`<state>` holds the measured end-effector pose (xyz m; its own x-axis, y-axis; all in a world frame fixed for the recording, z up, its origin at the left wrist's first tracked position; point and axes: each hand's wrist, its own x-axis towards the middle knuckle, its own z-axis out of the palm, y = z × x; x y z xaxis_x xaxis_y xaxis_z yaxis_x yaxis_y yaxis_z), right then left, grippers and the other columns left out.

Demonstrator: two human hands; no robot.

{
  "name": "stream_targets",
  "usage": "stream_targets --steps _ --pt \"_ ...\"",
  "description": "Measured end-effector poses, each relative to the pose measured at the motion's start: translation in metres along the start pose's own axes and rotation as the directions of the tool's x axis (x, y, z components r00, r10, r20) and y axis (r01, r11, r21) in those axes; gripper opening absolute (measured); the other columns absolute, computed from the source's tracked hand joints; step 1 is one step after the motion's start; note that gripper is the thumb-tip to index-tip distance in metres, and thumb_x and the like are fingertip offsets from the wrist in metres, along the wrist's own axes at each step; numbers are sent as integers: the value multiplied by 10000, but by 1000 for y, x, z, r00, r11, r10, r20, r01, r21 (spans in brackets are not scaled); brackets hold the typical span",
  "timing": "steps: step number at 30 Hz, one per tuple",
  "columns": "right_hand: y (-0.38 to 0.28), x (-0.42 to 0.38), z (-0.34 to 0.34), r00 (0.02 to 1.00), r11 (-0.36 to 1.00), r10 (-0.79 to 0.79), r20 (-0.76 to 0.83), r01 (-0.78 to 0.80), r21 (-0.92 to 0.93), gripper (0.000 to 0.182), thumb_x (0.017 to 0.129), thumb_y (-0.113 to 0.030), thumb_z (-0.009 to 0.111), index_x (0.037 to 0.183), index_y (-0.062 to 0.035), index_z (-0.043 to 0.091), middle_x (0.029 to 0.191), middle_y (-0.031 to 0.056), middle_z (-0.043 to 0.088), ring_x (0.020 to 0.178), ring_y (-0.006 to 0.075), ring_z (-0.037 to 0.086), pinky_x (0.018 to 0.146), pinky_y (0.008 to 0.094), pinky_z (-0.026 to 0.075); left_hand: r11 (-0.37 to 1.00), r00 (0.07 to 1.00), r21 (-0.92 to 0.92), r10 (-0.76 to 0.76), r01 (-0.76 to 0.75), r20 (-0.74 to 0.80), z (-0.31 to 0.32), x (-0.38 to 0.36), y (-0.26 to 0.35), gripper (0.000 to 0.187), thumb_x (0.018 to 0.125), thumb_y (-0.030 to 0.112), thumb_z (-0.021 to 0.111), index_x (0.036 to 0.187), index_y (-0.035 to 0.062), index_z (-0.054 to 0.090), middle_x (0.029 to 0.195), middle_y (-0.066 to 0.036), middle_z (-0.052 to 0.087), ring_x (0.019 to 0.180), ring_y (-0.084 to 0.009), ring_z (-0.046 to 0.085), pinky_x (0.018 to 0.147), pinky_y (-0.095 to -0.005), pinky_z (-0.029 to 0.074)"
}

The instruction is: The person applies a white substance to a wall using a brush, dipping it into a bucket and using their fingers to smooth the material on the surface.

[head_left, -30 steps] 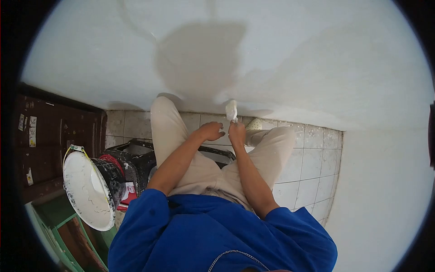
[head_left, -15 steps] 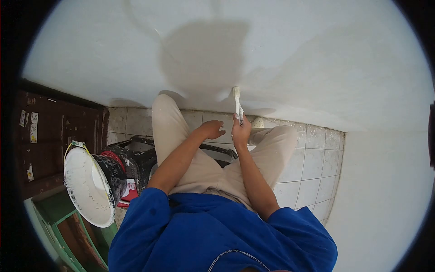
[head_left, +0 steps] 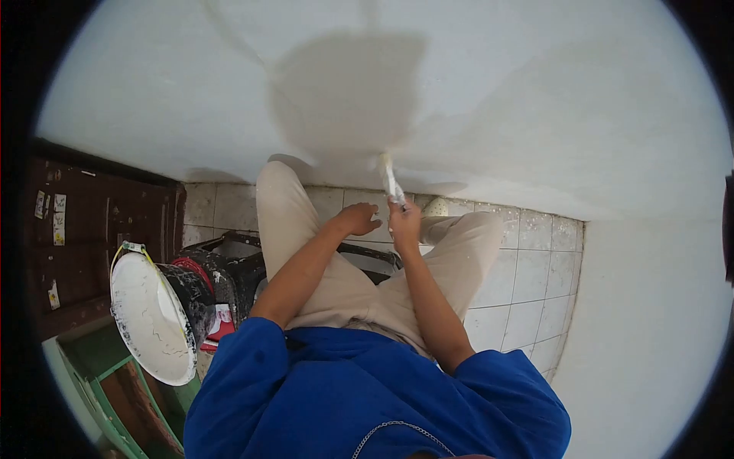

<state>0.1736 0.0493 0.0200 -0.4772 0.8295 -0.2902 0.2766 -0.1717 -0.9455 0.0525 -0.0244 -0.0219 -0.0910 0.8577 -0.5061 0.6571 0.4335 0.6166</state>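
My right hand (head_left: 405,220) is closed around the handle of a white-smeared paintbrush (head_left: 391,177). The bristles point away from me, tilted a little to the left, and appear to touch the lower part of the white wall (head_left: 489,115). My left hand (head_left: 358,219) hangs over the gap between my knees, its forearm along my left thigh. It is empty, with the fingers loosely bent and apart.
To my left, a paint-coated bucket (head_left: 157,317) stands tipped towards me beside a black paint-spattered seat-like object (head_left: 237,268). Beyond are a brown door (head_left: 88,222) and a green wooden frame (head_left: 99,390). Speckled white tiles (head_left: 527,268) cover the floor at right.
The paintbrush has swung left along the wall, its tip now lower and further left. My right hand shifted slightly left with it; my left hand stayed almost still.
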Motion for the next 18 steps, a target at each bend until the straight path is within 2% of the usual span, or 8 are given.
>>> stream_targets --steps 1,4,7,10,13,16,18 --pt "13 5 1 994 994 104 14 -105 31 151 891 -166 593 912 -16 601 549 -50 441 425 45 388 375 236 285 1000 1000 -1 12 -12 -1 0 2 0 454 862 386 560 1157 41 554 1143 -198 577 1089 -356 543 920 -441 437" --pt "39 32 5 966 925 254 42 -255 282 151 884 -166 596 901 -15 602 569 -43 454 428 47 394 375 231 290 1000 1000 15 -4 4 4 -3 2 0 451 863 388 556 1153 42 557 1140 -201 580 1093 -352 542 921 -439 437" --pt "20 35 9 983 895 183 6 -169 413 130 883 -164 597 890 -34 605 578 -41 453 418 51 393 371 225 290 1000 1000 23 -10 10 16 3 1 -3 454 863 389 554 1156 42 558 1140 -202 583 1090 -349 545 923 -436 437" --pt "-21 -4 0 998 969 65 1 -63 241 127 873 -157 601 900 -33 614 581 -39 452 425 59 402 376 232 305 999 1000 41 -4 4 -7 2 -3 -5 462 862 390 555 1165 41 557 1139 -203 584 1082 -350 550 923 -437 436" --pt "-14 -5 -2 997 968 70 -11 -65 243 151 872 -153 603 932 -17 629 596 -35 467 431 57 398 379 241 304 1000 1000 21 10 -10 6 1 -1 -1 467 860 392 556 1165 38 555 1138 -206 583 1071 -354 554 923 -439 436" --pt "40 26 1 983 968 181 3 -179 178 171 879 -156 603 955 -6 637 584 -42 463 420 53 382 380 244 298 1000 1000 15 -4 4 17 -5 -2 3 468 861 394 553 1159 33 553 1132 -205 585 1071 -354 554 923 -439 436" --pt "35 41 4 982 966 185 31 -188 177 167 884 -161 601 952 -13 639 569 -49 450 414 49 377 380 239 292 1000 1000 24 -1 1 -2 2 -6 0 457 864 392 556 1134 23 550 1094 -207 591 1043 -356 560 894 -439 442"
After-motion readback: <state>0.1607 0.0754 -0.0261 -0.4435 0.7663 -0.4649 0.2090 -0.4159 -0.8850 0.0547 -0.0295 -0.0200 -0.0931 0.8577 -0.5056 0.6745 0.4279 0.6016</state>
